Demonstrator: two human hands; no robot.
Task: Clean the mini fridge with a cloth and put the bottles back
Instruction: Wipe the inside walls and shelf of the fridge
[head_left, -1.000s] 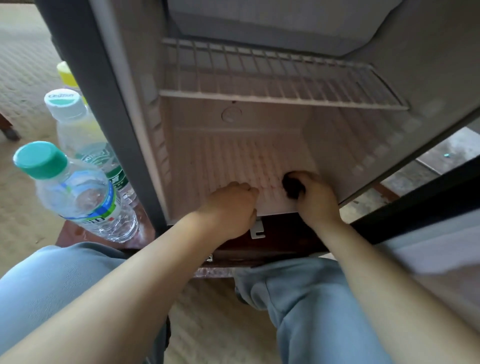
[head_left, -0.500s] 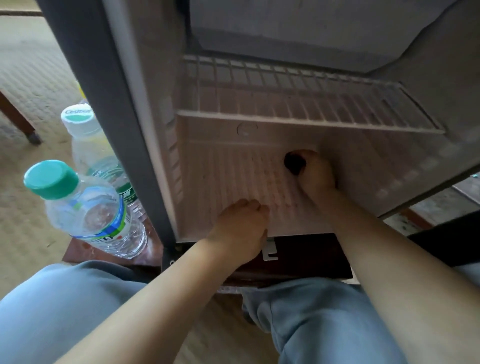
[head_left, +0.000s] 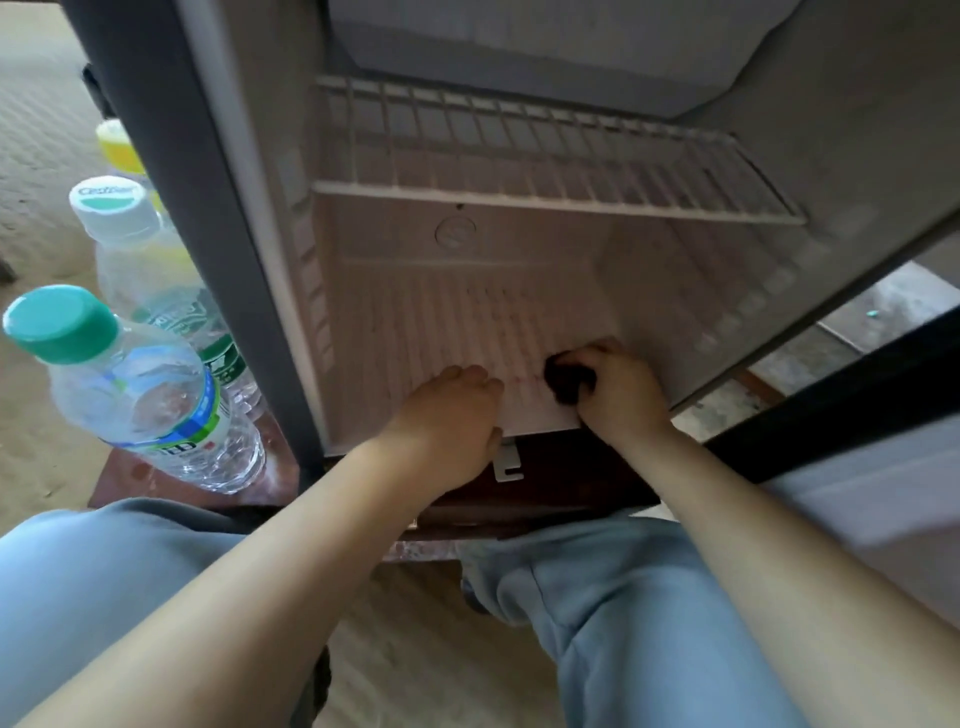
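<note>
Small dark cloth (head_left: 563, 382), squeezed in the right hand (head_left: 621, 397), sits on the white fridge floor (head_left: 457, 322), near its front; curled empty left hand (head_left: 449, 415) rests beside.

Fridge (head_left: 171, 208) open, on stand (head_left: 561, 486). Shelf (head_left: 545, 150) inside, in upper part, above fridge floor. Left hand (head_left: 447, 421) rests on front edge of floor, near middle. Right hand (head_left: 618, 389) just right of it, on floor near front. Cloth (head_left: 566, 376) bunched in right hand, at its left side, touching floor.

Three bottles outside, left of fridge, on stand: near bottle (head_left: 140, 395) in front, middle bottle (head_left: 150, 270) behind it, far bottle (head_left: 122, 148) behind that, partly hidden. Left leg (head_left: 104, 571) and right leg (head_left: 623, 613) before stand.
</note>
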